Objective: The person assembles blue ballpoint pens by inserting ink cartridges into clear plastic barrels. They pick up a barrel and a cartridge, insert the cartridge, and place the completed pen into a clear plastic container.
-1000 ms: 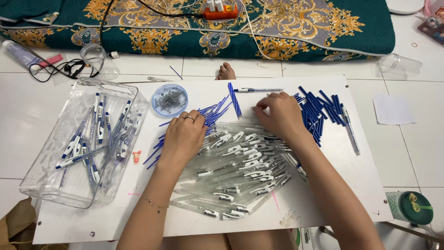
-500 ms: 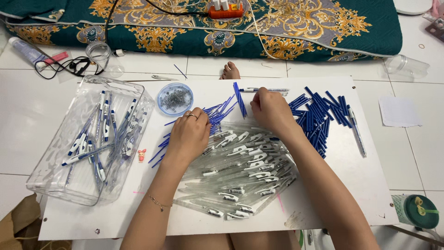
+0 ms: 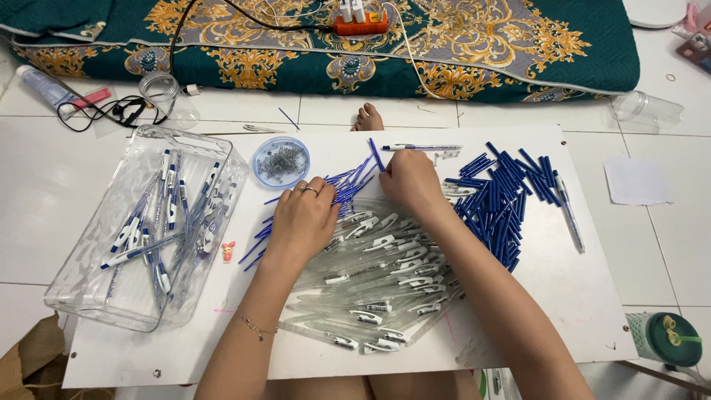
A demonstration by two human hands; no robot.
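Fingers of the left hand [image 3: 302,218] curl loosely down onto thin blue refills [image 3: 348,185] at frame centre, while the right hand [image 3: 411,180] closes, grip unclear, above the clear pen barrels [image 3: 378,281], blue caps [image 3: 503,200] further right.

A single head-worn camera supplies the only view. It looks steeply down and slightly forward from above the person's lap, at close working range, over a white board [image 3: 518,326] that fills the middle of the frame. The forearms enter from the near edge, with the left hand [image 3: 302,218] and right hand [image 3: 412,181] close to centre. A clear plastic tray [image 3: 89,252] lies at the left, a green patterned mattress [image 3: 474,52] spans the far edge, and white floor tiles [image 3: 666,237] show at the right. No second view overlaps this one.
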